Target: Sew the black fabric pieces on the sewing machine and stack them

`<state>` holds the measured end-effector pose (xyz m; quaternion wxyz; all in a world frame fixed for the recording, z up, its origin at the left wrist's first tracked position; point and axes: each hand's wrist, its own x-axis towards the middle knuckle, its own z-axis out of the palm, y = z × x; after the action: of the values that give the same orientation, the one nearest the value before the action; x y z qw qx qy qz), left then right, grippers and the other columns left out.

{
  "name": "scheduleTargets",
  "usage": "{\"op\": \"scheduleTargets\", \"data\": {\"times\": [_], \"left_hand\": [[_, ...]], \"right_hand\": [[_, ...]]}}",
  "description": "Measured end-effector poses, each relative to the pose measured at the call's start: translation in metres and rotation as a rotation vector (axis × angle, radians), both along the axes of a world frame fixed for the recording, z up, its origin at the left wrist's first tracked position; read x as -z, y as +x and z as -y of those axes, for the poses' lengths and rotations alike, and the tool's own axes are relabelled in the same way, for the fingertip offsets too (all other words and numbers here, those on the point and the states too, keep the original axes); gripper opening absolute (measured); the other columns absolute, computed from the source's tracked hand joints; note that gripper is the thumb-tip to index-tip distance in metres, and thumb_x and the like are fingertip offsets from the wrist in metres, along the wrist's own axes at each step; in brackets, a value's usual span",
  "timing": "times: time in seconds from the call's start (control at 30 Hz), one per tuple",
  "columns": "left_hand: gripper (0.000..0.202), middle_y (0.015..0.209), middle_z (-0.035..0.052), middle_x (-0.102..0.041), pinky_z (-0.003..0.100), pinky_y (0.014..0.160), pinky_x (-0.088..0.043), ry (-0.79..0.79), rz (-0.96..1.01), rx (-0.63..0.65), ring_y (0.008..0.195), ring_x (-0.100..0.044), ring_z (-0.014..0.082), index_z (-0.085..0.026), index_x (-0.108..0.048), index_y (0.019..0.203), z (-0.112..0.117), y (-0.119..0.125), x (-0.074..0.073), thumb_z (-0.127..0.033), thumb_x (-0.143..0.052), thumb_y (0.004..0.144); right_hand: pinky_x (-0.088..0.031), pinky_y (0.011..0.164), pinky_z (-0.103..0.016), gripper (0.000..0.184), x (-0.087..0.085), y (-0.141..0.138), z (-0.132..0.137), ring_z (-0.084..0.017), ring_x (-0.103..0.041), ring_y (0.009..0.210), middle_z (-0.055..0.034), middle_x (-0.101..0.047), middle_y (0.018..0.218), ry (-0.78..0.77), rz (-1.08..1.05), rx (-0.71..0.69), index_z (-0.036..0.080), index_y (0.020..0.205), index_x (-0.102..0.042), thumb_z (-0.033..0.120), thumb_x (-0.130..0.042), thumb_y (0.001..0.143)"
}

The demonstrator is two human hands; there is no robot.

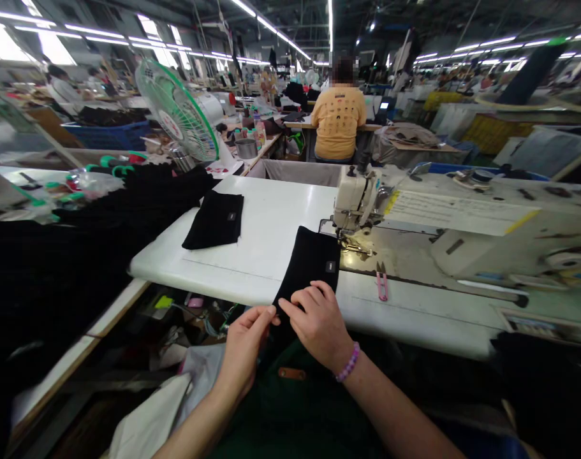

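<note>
A black fabric piece [312, 262] with a small label lies over the front edge of the white sewing table [271, 217], just left of the sewing machine [360, 201]. My left hand [245, 344] pinches the piece's near lower edge, fingers closed on it. My right hand [319, 322], with a pink bead bracelet at the wrist, presses and grips the same edge from the right. A second black piece [215, 220] with a label lies flat farther left on the table.
Pink thread snips [382, 284] lie on the machine bed to the right. A heap of black fabric [80, 255] covers the left. A green-grilled fan [178, 111] stands behind it. A person in a yellow shirt [338, 121] sits with their back to me.
</note>
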<state>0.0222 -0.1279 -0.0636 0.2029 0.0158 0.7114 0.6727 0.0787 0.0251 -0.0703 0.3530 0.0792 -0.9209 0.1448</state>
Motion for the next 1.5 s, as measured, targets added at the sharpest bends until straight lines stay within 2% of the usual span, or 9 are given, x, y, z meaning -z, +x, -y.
{"op": "scheduleTargets", "data": {"times": [0.2, 0.3, 0.43, 0.53, 0.87, 1.03, 1.2, 1.3, 1.5], "left_hand": [[0.045, 0.047, -0.0086, -0.024, 0.019, 0.043, -0.015, 0.017, 0.16, 0.004, 0.045, -0.017, 0.0053, -0.014, -0.066, 0.062, 0.004, -0.003, 0.001, -0.058, -0.076, 0.062], [0.047, 0.048, -0.0086, -0.025, 0.018, 0.042, -0.016, 0.029, 0.228, 0.007, 0.046, -0.017, 0.0052, -0.014, -0.066, 0.062, 0.003, -0.002, 0.004, -0.06, -0.079, 0.06], [0.052, 0.049, -0.0082, -0.026, 0.017, 0.041, -0.02, 0.013, 0.315, 0.037, 0.047, -0.02, 0.0053, -0.014, -0.067, 0.064, 0.002, -0.002, 0.007, -0.062, -0.083, 0.053], [0.055, 0.048, -0.0082, -0.028, 0.016, 0.041, -0.018, -0.011, 0.362, 0.046, 0.047, -0.021, 0.0044, -0.013, -0.068, 0.063, 0.001, -0.003, 0.012, -0.061, -0.087, 0.045], [0.056, 0.048, -0.0085, -0.028, 0.016, 0.04, -0.019, 0.022, 0.363, 0.049, 0.046, -0.02, 0.0042, -0.013, -0.069, 0.068, 0.005, -0.007, 0.021, -0.062, -0.087, 0.049], [0.052, 0.049, -0.0077, -0.031, 0.019, 0.04, -0.02, -0.014, 0.321, 0.087, 0.045, -0.022, 0.0055, -0.015, -0.063, 0.065, 0.008, -0.011, 0.026, -0.063, -0.08, 0.058], [0.03, 0.063, -0.0032, -0.047, 0.023, 0.053, -0.035, -0.192, -0.596, 0.068, 0.055, -0.042, 0.0105, -0.019, -0.053, 0.069, 0.01, -0.019, 0.012, -0.039, -0.07, 0.082], [0.009, 0.081, 0.001, -0.059, 0.028, 0.068, -0.043, -0.304, -1.235, 0.388, 0.073, -0.055, 0.0152, -0.019, -0.06, 0.091, -0.008, -0.018, -0.003, -0.025, -0.066, 0.088], [0.022, 0.097, 0.0081, -0.067, 0.037, 0.073, -0.045, -0.45, -1.678, 0.756, 0.085, -0.057, 0.0244, -0.015, -0.063, 0.106, -0.06, -0.016, -0.003, -0.014, -0.06, 0.084]], "right_hand": [[-0.047, 0.086, -0.039, 0.049, 0.008, 0.019, -0.014, -0.025, -0.058, 0.096, -0.0116, -0.061, 0.105, -0.258, -0.074, 0.465, 0.014, 0.114, -0.064, 0.001, -0.049, 0.069], [-0.047, 0.066, -0.031, 0.039, 0.014, 0.033, -0.016, -0.02, -0.06, 0.071, -0.0044, -0.062, 0.078, -0.536, 0.072, 0.618, 0.016, 0.107, -0.064, 0.01, -0.052, 0.07], [-0.035, 0.049, -0.022, 0.003, 0.019, 0.044, -0.012, -0.013, -0.051, 0.049, 0.0021, -0.052, 0.052, -1.116, 0.37, 0.572, 0.019, 0.072, -0.056, 0.02, -0.053, 0.074], [-0.029, 0.038, -0.019, 0.018, 0.02, 0.045, -0.01, -0.009, -0.045, 0.036, 0.0008, -0.058, 0.05, -1.388, 0.479, 0.435, 0.021, 0.063, -0.044, 0.032, -0.047, 0.078], [-0.036, 0.032, -0.017, 0.047, 0.008, 0.047, -0.02, -0.009, -0.05, 0.035, -0.0032, -0.064, 0.058, -1.613, 0.516, 0.341, 0.018, 0.072, -0.05, 0.064, -0.042, 0.076], [-0.025, 0.03, -0.014, 0.033, 0.006, 0.045, -0.024, -0.005, -0.042, 0.031, 0.0034, -0.057, 0.049, -1.577, 0.551, 0.38, 0.018, 0.072, -0.05, 0.05, -0.052, 0.08], [-0.024, 0.034, -0.013, 0.026, 0.003, 0.045, -0.025, -0.003, -0.037, 0.03, 0.0046, -0.055, 0.044, -1.544, 0.579, 0.395, 0.017, 0.07, -0.052, 0.035, -0.052, 0.088], [-0.023, 0.034, -0.014, 0.026, 0.001, 0.045, -0.027, -0.004, -0.037, 0.029, 0.0046, -0.055, 0.043, -1.531, 0.606, 0.398, 0.017, 0.068, -0.052, 0.032, -0.051, 0.09], [-0.021, 0.034, -0.017, 0.028, 0.0, 0.043, -0.031, -0.006, -0.037, 0.029, 0.004, -0.053, 0.042, -1.489, 0.632, 0.388, 0.017, 0.067, -0.052, 0.032, -0.049, 0.09]]}}
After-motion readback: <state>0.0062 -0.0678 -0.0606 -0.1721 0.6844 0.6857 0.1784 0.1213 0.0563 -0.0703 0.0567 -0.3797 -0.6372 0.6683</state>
